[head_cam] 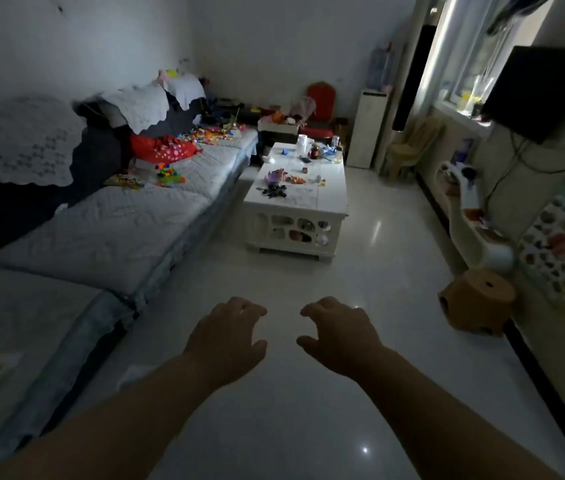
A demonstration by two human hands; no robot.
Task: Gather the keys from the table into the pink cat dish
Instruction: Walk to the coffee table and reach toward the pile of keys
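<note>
A white coffee table (331, 199) stands across the room, well beyond my hands. On its near left part sits a pink dish-like object (276, 176), with a dark cluster that may be keys (274, 192) just in front of it; both are too small to tell surely. My left hand (229, 336) and my right hand (338, 336) hover side by side over the floor, palms down, fingers curled and apart, holding nothing.
A long sofa (128, 230) with toys runs along the left. Bottles and small items crowd the table's far end (315, 150). A brown cardboard piece (478, 301) and white toy (471, 216) lie by the right wall. Glossy floor (360, 271) lies between me and the table.
</note>
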